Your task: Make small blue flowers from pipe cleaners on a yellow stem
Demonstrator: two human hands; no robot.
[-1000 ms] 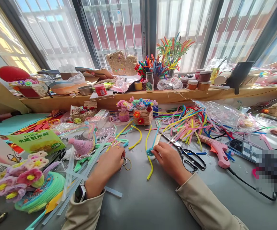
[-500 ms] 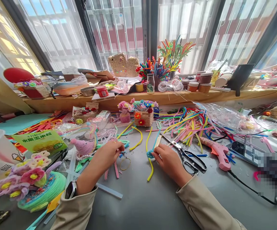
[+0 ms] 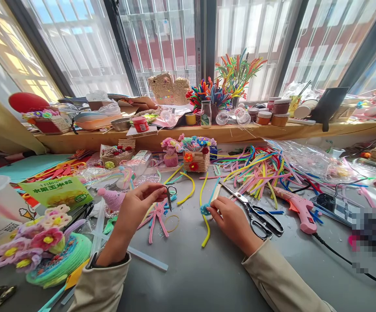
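My left hand [image 3: 145, 197] pinches a small pair of scissors [image 3: 169, 200] by its handle, blades hanging downward. Under it on the table lie pink pipe cleaners [image 3: 158, 223] twisted together and a thin gold-coloured ring [image 3: 172, 222]. My right hand [image 3: 228, 216] holds a blue pipe cleaner curled into a small round shape [image 3: 204, 209], with a straight blue stem [image 3: 214, 190] running up from it. A yellow pipe cleaner [image 3: 207, 232] passes beneath that piece. Just right of my right hand rest large scissors [image 3: 256, 214] with black handles.
A pink glue gun [image 3: 300, 208] and a phone [image 3: 334, 206] lie to the right. Behind is a heap of coloured pipe cleaners [image 3: 256, 173]. At left stand a green base with fluffy flowers [image 3: 61, 262], a snack packet [image 3: 58, 193] and clear glue sticks [image 3: 149, 259].
My left hand has risen from the table with the small scissors, uncovering the pink pipe cleaners. My right hand stays with the blue pipe cleaner. The view has shifted slightly.
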